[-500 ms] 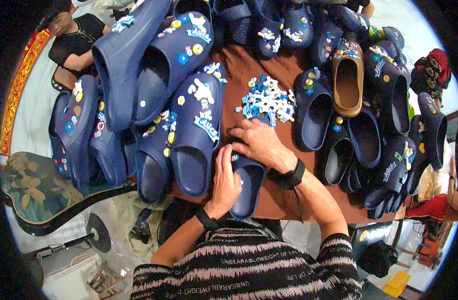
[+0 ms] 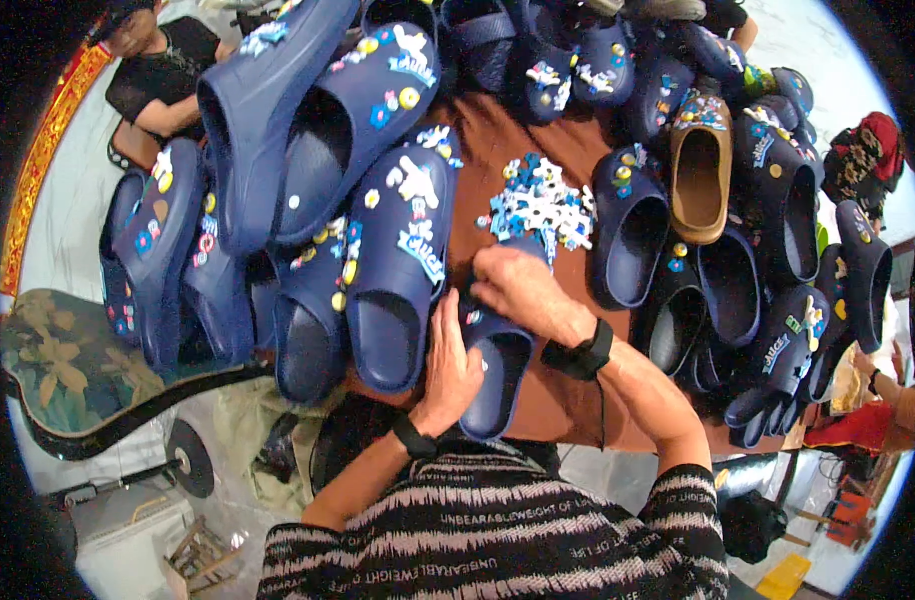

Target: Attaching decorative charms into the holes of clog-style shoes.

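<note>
A navy clog [image 2: 498,375] lies on the brown table [image 2: 568,400] right in front of me, toe pointing away. My left hand [image 2: 450,365] grips its left side, palm against the rim. My right hand [image 2: 523,290] presses down on the clog's toe, fingers curled over the front; whether it pinches a charm I cannot tell. Just beyond the toe lies a pile of small blue and white charms [image 2: 543,205].
Several navy clogs with coloured charms are stacked to the left [image 2: 398,260] and right [image 2: 628,235]; one brown clog [image 2: 700,180] stands among them. A person in black sits at the far left [image 2: 163,80]. A patterned chair seat [image 2: 68,365] is at lower left.
My right hand has shifted slightly on the clog's toe; the left hand keeps its hold. Nothing else has moved.
</note>
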`<action>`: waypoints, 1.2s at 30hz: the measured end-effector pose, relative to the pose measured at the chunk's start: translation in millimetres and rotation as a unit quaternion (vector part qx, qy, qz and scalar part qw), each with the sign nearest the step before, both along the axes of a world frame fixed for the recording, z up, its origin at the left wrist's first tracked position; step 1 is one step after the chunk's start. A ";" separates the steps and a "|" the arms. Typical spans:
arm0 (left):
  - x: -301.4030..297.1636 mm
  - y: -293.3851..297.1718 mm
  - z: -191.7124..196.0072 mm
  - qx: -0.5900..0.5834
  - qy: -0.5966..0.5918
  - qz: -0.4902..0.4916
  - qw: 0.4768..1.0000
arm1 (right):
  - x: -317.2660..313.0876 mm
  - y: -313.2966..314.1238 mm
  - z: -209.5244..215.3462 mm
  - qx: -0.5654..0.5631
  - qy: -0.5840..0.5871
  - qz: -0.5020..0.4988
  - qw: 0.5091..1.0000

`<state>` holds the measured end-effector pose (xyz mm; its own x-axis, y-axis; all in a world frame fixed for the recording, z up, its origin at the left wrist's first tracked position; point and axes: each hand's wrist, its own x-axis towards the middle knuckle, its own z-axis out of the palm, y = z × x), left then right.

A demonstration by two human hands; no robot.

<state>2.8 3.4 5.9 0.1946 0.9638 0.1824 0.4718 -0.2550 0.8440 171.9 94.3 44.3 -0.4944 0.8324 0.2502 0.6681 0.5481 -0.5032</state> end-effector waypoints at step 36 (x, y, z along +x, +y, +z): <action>2.8 0.4 -3.1 -0.012 0.010 0.004 1.000 | 4.3 -13.9 0.9 0.014 0.164 -0.120 0.979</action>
<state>5.6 3.9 2.9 0.1894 0.9694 0.1563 0.4904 -0.2313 0.8403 176.2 80.3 45.2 -0.1740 0.9059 0.3862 0.5849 0.4106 -0.6995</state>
